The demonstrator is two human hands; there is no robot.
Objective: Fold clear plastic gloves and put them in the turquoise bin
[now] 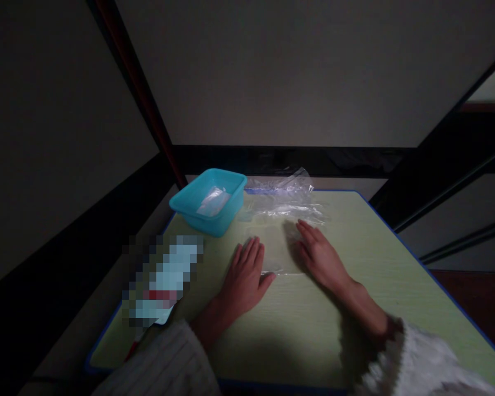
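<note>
A clear plastic bag lies spread on the pale green table, its far end crumpled and raised. My left hand rests flat at the bag's left side, fingers stretched out and thumb near the bag's near edge. On the right side, my right hand lies over the bag with its fingers extended and nothing visibly gripped. Some of the right fingers' undersides are hidden.
At the back left stands a blue plastic basin with a folded clear plastic piece inside. A pixelated light-blue item lies along the left edge. A wall rises behind the table.
</note>
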